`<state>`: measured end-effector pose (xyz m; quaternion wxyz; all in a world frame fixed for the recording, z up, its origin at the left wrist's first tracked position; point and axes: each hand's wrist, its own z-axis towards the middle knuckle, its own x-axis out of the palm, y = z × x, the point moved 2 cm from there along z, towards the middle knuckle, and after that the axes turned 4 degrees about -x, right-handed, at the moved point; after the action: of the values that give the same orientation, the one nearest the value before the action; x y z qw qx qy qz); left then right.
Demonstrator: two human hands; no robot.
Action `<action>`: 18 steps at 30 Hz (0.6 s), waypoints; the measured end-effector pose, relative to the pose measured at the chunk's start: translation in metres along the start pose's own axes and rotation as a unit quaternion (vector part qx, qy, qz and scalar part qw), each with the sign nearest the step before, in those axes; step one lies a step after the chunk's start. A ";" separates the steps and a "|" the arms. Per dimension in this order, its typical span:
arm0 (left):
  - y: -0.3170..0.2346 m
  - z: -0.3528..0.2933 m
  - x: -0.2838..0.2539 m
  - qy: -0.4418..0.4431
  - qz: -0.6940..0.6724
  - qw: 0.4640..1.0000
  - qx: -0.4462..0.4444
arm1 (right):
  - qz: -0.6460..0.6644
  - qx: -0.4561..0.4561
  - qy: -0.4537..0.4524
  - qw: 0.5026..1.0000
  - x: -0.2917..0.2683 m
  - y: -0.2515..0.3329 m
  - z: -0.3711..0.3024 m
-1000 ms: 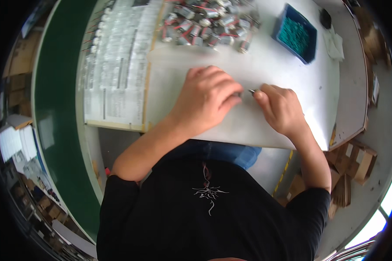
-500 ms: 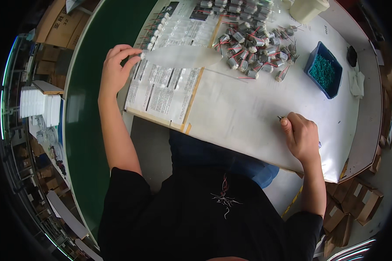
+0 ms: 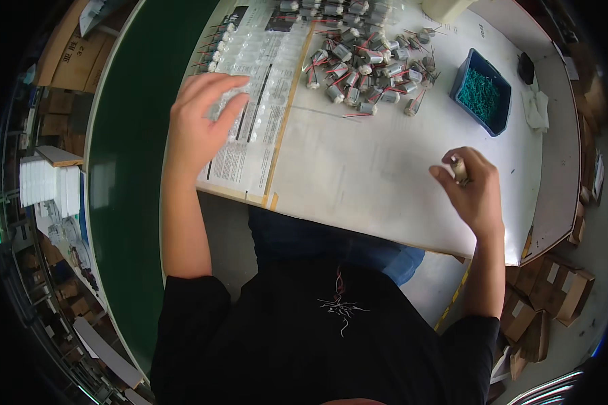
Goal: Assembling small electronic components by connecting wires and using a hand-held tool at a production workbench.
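My left hand [image 3: 206, 115] hovers at the left of the table, thumb and fingers apart with nothing between them. Below it lies a clear moulded plastic tray [image 3: 267, 74] on printed paper. Along the tray's left side runs a row of small motors [image 3: 216, 57] with white ends and red and dark wires. My right hand [image 3: 471, 189], at the right of the table, curls around a small cylindrical part with a pale end [image 3: 459, 169]; the fingers hide most of it. A loose pile of small grey motors [image 3: 368, 67] with wires lies between the hands, farther back.
A blue bin [image 3: 504, 115] of thin green pieces stands at the right. Beyond it lie a white cloth [image 3: 536, 111] and a black object [image 3: 525, 67]. A cream container [image 3: 446, 8] is at the back. The raised board [image 3: 557, 148] edges the table's right side.
My left hand has opened and no longer pinches the small white-ended part. My right hand has turned and lifted slightly, showing the pale end of what it holds. The whole view has shifted a little.
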<state>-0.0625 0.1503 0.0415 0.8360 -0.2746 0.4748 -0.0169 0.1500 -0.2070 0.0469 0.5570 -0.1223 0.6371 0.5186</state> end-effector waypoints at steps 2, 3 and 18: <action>-0.031 0.006 0.030 0.069 -0.070 0.995 0.020 | -0.053 0.015 -0.104 0.993 -0.018 -0.015 0.018; -0.044 0.013 0.043 0.072 -0.007 0.991 0.110 | -0.092 0.019 -0.146 0.985 -0.027 -0.024 0.031; -0.070 0.032 0.070 0.102 0.144 0.952 0.250 | -0.250 0.066 -0.095 0.961 -0.027 -0.066 0.079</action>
<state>0.0173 0.0849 0.0326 0.8186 0.0181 0.5725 -0.0423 0.2536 -0.1842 0.0476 0.7339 -0.1905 0.5631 0.3286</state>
